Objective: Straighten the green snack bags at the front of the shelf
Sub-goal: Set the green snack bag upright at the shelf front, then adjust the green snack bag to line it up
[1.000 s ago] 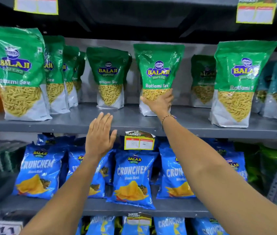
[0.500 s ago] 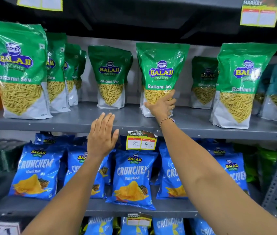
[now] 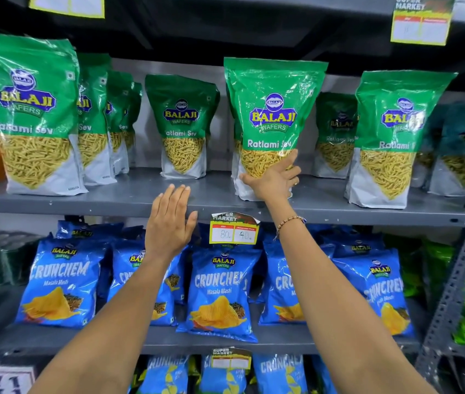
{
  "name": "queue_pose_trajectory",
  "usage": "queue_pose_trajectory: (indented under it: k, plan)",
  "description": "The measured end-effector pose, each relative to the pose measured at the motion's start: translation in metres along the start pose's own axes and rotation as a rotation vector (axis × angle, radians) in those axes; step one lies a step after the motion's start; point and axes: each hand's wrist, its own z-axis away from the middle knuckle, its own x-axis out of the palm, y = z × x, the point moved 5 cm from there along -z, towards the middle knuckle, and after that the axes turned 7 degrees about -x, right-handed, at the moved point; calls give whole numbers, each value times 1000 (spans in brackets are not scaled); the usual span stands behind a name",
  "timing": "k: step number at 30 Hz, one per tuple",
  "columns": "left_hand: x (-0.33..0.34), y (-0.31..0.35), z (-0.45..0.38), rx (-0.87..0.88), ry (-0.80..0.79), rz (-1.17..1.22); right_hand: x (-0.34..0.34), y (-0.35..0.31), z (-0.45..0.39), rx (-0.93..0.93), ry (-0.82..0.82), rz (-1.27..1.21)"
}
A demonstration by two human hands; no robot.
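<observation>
Green Balaji Ratlami Sev bags stand along a grey metal shelf. My right hand grips the lower front of the centre green bag, which stands near the shelf's front edge. Another green bag stands further back to its left. A large green bag is at the front left and one at the front right. My left hand hovers open, fingers together, in front of the shelf edge, touching no bag.
Blue Crunchem bags fill the shelf below. A yellow price tag hangs from the shelf edge between my arms. More green bags stand in rows behind. A perforated grey upright runs down the right side.
My right hand has pulled the centre green bag forward toward the shelf's front edge, so it looks larger and closer. My left hand has stayed in front of the shelf edge.
</observation>
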Motion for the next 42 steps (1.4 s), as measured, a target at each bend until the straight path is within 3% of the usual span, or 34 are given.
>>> queue_pose_trajectory:
  k: [21, 24, 28, 31, 33, 38, 42]
  plan:
    - [-11, -11, 0, -80, -118, 3, -12, -1, 27, -45, 38, -9]
    - [-19, -37, -1, -82, -135, -54, -17, -12, 37, -187, 176, -9]
    - [-31, -82, -3, -102, -105, -109, -8, -64, 61, -557, 402, -171]
    - [-41, -116, 1, -150, -74, -112, 37, -101, 68, -730, 254, -217]
    - [-45, -133, 3, -157, -76, -112, 76, -114, 56, -721, 75, -144]
    - [-40, -154, 3, -68, -10, -122, 157, -107, -3, -427, -275, -7]
    - [-33, -159, 4, -48, 123, -48, 189, -96, -33, -134, -310, -98]
